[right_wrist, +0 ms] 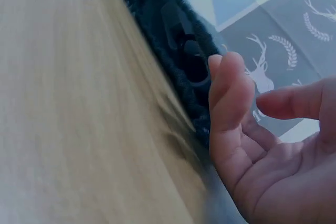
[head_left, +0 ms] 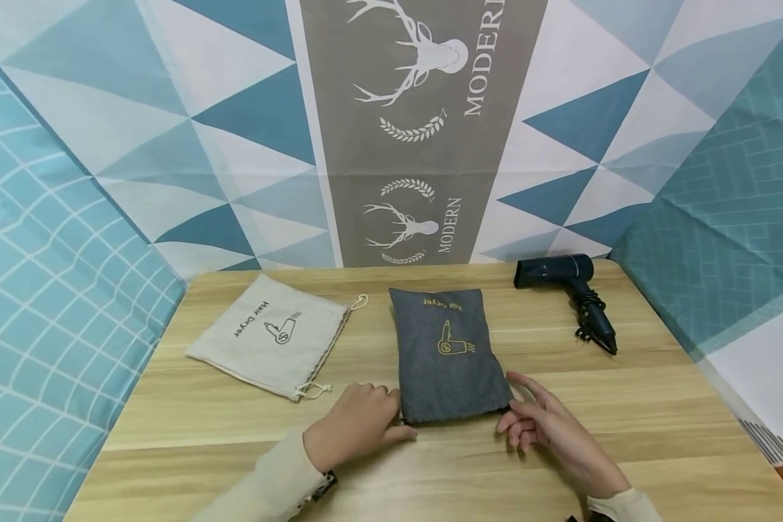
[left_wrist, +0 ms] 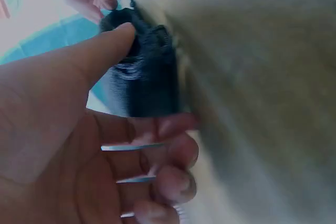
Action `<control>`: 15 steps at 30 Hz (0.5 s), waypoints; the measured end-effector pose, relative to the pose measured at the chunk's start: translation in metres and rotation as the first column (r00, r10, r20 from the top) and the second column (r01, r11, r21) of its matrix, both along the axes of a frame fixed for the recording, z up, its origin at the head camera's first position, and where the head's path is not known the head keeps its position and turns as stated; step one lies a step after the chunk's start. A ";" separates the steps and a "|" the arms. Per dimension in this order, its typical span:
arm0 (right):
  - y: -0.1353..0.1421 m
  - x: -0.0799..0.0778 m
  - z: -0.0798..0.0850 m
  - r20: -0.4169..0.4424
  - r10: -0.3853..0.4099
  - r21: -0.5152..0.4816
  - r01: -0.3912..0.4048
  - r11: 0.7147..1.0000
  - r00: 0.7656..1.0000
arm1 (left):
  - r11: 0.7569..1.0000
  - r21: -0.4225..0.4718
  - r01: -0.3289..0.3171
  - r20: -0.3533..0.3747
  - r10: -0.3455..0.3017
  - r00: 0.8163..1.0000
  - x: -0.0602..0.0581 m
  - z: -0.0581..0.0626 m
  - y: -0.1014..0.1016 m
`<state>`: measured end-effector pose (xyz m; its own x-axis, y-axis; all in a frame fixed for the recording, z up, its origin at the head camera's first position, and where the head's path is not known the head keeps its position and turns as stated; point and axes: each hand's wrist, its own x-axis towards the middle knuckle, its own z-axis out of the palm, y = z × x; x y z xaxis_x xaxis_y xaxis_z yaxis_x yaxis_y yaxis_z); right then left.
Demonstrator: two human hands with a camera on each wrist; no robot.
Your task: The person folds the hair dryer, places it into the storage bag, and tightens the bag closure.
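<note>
A dark grey drawstring bag (head_left: 450, 362) with a yellow hair dryer print lies flat, its mouth toward me. My left hand (head_left: 359, 424) is at the bag's near left corner; in the left wrist view its thumb and fingers stand apart around the dark cloth (left_wrist: 149, 87). At the near right corner my right hand (head_left: 548, 428) has its fingers loosely bent and touching or very near the edge. The right wrist view shows the bag's mouth (right_wrist: 157, 3) parted, with a dark shape inside that I cannot make out.
A cream drawstring bag (head_left: 267, 337) with a black hair dryer print lies on the left of the wooden table (head_left: 457, 478). A black hair dryer (head_left: 564, 279), its cord wrapped round the handle, lies at the back right. Patterned cloth (head_left: 254, 130) hangs behind.
</note>
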<state>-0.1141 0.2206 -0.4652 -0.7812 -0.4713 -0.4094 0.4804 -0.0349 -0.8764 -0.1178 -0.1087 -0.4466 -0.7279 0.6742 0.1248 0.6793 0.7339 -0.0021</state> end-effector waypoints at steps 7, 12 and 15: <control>0.003 -0.002 -0.010 0.043 0.067 -0.067 -0.064 0.996 0.997 | 0.985 0.137 0.102 0.294 -0.139 0.946 -0.022 -0.020 -0.009; 0.006 0.000 -0.018 -0.014 0.170 -0.106 -0.171 0.980 0.985 | 0.969 0.218 0.119 0.390 -0.198 0.899 -0.030 -0.021 -0.011; 0.007 0.002 -0.021 -0.041 0.215 -0.106 -0.218 0.970 0.976 | 0.970 0.220 0.105 0.425 -0.192 0.884 -0.033 -0.020 -0.011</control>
